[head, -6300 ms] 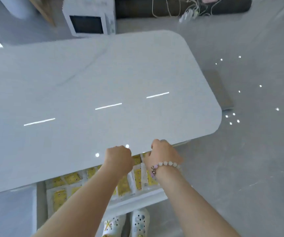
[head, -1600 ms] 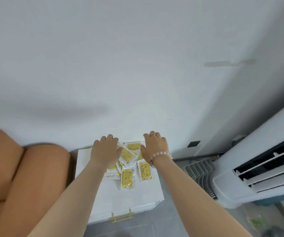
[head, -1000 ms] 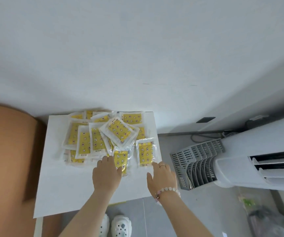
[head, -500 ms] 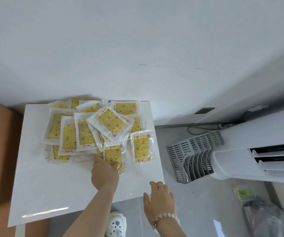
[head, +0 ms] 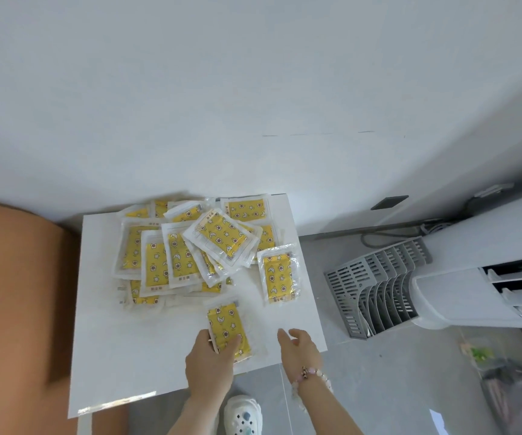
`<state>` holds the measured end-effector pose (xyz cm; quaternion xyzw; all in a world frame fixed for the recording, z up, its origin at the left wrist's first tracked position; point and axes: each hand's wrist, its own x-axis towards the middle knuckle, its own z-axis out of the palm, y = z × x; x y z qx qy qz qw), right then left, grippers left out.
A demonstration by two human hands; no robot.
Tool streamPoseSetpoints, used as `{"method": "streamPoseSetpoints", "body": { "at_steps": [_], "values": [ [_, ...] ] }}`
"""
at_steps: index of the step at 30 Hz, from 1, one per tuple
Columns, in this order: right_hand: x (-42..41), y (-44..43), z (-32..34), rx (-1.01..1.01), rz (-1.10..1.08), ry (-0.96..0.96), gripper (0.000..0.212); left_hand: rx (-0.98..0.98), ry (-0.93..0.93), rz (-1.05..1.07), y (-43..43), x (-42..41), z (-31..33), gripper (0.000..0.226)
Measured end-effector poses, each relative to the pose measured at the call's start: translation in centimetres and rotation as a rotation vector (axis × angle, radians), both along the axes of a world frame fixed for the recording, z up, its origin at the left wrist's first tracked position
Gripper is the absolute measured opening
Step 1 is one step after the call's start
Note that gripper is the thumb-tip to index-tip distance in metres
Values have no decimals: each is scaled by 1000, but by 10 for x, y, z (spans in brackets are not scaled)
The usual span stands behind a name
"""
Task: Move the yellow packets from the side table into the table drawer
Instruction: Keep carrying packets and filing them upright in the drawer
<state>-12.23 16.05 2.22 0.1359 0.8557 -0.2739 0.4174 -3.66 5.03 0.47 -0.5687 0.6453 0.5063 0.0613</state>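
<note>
- Side table (head: 121, 356): white square top, set against the far wall (head: 253, 89), orange-brown sofa (head: 18, 293) just to its left.
- Pile of yellow packets (head: 190, 249): overlapping heap on the far half of the table top, clear sleeves with a yellow star-and-moon print. Topmost one lies tilted across the rest.
- Single packet (head: 280, 276): flat on the table, just right of the pile, near the right edge, apart from both hands.
- Held packet (head: 226, 321): near centre of the table, clear of the pile, long axis running near to far.
- Left hand (head: 211, 362): grips the near end of the held packet, thumb across its top face, fingers curled at its left edge and under it.
- Right hand (head: 300, 345): loosely spread, fingers relaxed, nothing in it. It is over the near right corner of the table, just right of the held packet; contact with the table top cannot be told. Bead bracelet (head: 313, 373) on the wrist.
- Floor, right of the table: grey slatted rack (head: 376, 287), then a white louvred appliance (head: 473, 277).
- White clog (head: 242, 414) on the floor below the near table edge.
</note>
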Motion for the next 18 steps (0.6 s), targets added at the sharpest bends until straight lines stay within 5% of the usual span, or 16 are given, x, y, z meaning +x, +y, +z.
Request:
{"method": "streamPoseSetpoints", "body": {
  "at_steps": [5,9,18],
  "values": [
    [-22,-11,2,-190,-176,-187,55,140,170,-104,14,-10,18,17],
    [-26,-3,-1,-367,-383,-293,37,183,192,-175,24,-19,21,20],
    [-28,23,-11,-354,-563,-226,22,202,124,-434,28,-43,9,22]
  ]
}}
